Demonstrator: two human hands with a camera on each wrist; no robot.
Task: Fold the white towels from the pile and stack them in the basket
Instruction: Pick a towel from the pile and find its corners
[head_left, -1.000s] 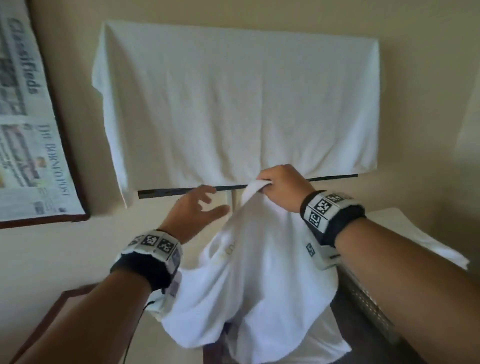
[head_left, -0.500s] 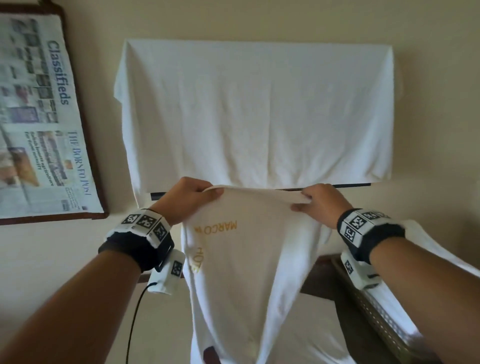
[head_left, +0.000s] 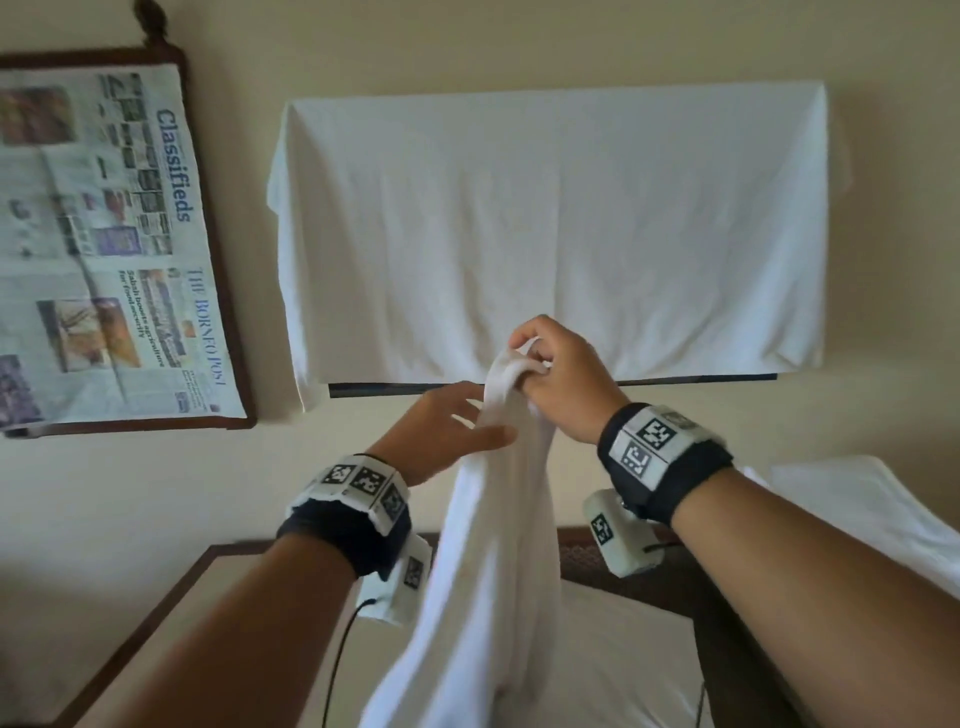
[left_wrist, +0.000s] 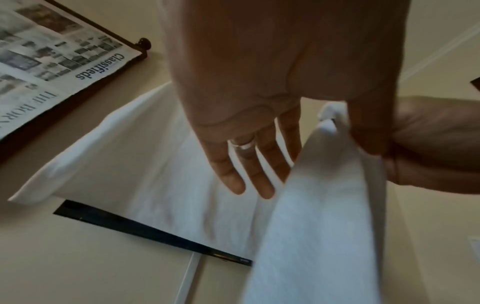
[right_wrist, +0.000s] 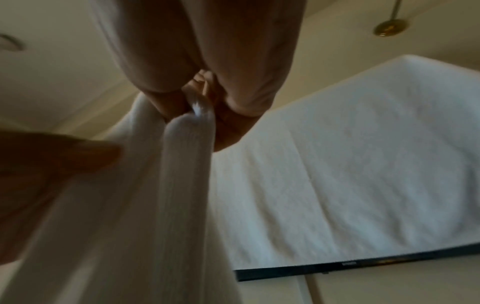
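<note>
A white towel (head_left: 493, 545) hangs in a long narrow drape in front of me. My right hand (head_left: 550, 364) grips its bunched top edge in curled fingers (right_wrist: 207, 98). My left hand (head_left: 452, 431) is just below, fingers straight (left_wrist: 249, 164) behind the cloth and the thumb across its front edge, without closing on it. The towel (left_wrist: 319, 226) runs between that thumb and the fingers. More white towelling (head_left: 623, 649) lies on the table under the hanging towel. At the right a dark woven basket (head_left: 576, 558) shows a rim, with a folded white towel (head_left: 857, 499) beyond it.
A large white cloth (head_left: 545, 234) covers a wall-mounted screen whose black lower edge (head_left: 395, 388) shows. A framed newspaper (head_left: 104, 249) hangs on the wall at the left. The brown-edged table (head_left: 156, 613) runs along the lower left.
The hands had held the towel's top edge spread wide. Now the two corners are together in my right hand, and my left hand has let go and opened beside the cloth.
</note>
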